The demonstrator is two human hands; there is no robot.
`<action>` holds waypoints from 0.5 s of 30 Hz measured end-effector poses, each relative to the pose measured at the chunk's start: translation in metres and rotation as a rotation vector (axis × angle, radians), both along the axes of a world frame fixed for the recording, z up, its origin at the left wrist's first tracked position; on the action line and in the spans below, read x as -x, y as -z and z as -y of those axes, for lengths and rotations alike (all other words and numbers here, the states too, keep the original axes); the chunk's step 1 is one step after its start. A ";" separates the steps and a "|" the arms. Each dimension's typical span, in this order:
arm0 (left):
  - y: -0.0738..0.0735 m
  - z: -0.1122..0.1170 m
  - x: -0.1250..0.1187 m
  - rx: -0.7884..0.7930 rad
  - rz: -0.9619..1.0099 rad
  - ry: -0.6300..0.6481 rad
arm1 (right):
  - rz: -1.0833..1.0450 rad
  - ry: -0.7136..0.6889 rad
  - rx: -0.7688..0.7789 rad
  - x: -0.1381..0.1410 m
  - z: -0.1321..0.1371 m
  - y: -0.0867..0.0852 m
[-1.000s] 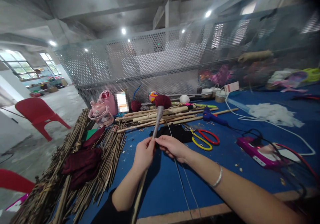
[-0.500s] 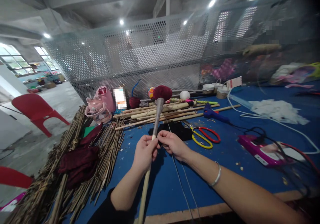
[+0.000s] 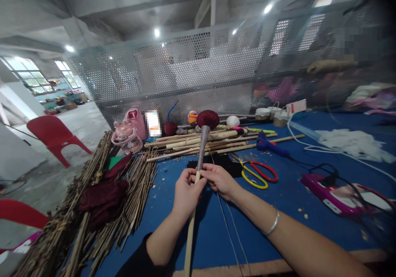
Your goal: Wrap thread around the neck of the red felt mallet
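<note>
My left hand (image 3: 186,194) is wrapped round a long pale stick (image 3: 189,240) that points away from me. Its far end carries a grey wrapped neck (image 3: 201,150) and a dark red fabric ball (image 3: 208,119). My right hand (image 3: 220,179) pinches at the stick just above the left hand, where a thin grey string (image 3: 230,231) runs down toward me. A silver bangle (image 3: 273,223) sits on my right wrist. Both hands hover over the blue table (image 3: 266,211).
A heap of thin sticks (image 3: 93,203) with dark red cloth (image 3: 103,196) lies at the left. Longer sticks (image 3: 216,139), red-and-yellow scissors (image 3: 258,174), a blue glue gun (image 3: 269,145), a pink device with cables (image 3: 334,188), white stuffing (image 3: 352,143) and a pink bottle (image 3: 136,122) lie further off. Mesh fence behind; red chair (image 3: 51,134) left.
The camera view has shifted a little. Both hands stay on the stick and have slid slightly along it toward me, so more of the grey neck shows above them.
</note>
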State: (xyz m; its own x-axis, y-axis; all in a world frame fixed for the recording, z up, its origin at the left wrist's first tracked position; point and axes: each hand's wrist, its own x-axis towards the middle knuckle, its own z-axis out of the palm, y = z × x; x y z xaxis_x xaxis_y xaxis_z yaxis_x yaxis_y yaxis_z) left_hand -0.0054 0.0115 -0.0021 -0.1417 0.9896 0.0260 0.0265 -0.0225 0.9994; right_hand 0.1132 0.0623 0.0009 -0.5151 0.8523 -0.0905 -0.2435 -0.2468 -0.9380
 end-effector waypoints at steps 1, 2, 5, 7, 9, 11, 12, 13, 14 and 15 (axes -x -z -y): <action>0.000 0.000 0.000 0.000 -0.002 0.005 | 0.013 0.002 0.000 0.000 0.000 0.001; 0.000 0.000 -0.001 0.001 0.008 0.013 | 0.025 0.000 0.002 0.001 0.001 0.002; -0.001 0.000 -0.001 0.024 0.086 0.064 | 0.064 -0.014 -0.019 0.001 -0.001 0.009; -0.001 -0.001 0.000 0.073 0.154 0.100 | 0.133 -0.034 -0.096 -0.001 -0.004 0.009; -0.001 -0.002 0.002 0.129 0.239 0.099 | 0.283 0.061 -0.242 -0.006 -0.007 0.001; -0.001 -0.005 0.003 0.178 0.383 0.081 | 0.389 0.259 -0.423 -0.010 -0.007 -0.018; -0.001 -0.006 0.003 0.183 0.535 0.048 | 0.368 0.318 -0.501 -0.010 -0.004 -0.031; 0.000 -0.008 0.003 0.166 0.733 -0.007 | 0.294 0.261 -0.553 -0.008 0.001 -0.045; 0.000 -0.009 0.003 0.126 0.961 -0.085 | 0.197 0.072 -0.563 -0.003 0.010 -0.059; 0.000 -0.010 0.002 0.073 1.173 -0.174 | 0.110 -0.233 -0.538 0.005 0.021 -0.072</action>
State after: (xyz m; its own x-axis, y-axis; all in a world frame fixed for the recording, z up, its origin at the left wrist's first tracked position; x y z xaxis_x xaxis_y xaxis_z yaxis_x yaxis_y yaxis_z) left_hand -0.0075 0.0210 -0.0018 -0.1743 0.9484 -0.2650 -0.9087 -0.0513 0.4142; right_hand 0.1077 0.0412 0.0725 -0.7059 0.6591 0.2593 -0.1341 0.2351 -0.9627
